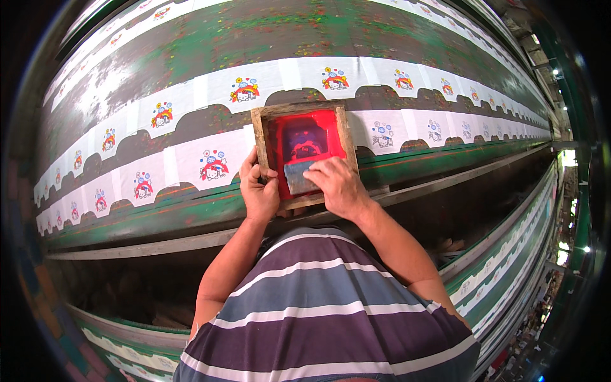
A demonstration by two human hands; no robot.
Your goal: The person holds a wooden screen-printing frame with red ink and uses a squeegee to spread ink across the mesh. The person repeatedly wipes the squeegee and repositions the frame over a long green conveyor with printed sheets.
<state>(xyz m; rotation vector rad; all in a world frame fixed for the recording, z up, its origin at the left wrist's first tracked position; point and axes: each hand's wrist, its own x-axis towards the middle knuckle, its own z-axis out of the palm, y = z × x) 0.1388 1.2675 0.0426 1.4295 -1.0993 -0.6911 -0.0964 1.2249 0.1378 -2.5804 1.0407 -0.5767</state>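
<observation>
A wooden screen-printing frame (259,135) lies on the near row of white cut pieces. Red ink (332,135) coats its inside, around a darker mesh window (304,141) with a printed shape showing in it. My left hand (259,196) is closed on the frame's left rail near its lower corner. In my right hand (344,186) is a squeegee (298,179) with a flat grey-blue face, gripped by the fingertips. It stands inside the frame at the near end, against the red ink. The piece beneath the frame is mostly hidden.
Left of the frame, pieces (211,164) carry a cartoon print with red. Those to the right (382,134) show outlines with blue and no red. A farther row (245,92) is coloured. A wooden rail (191,240) edges the green table; another printed table (490,280) stands behind at right.
</observation>
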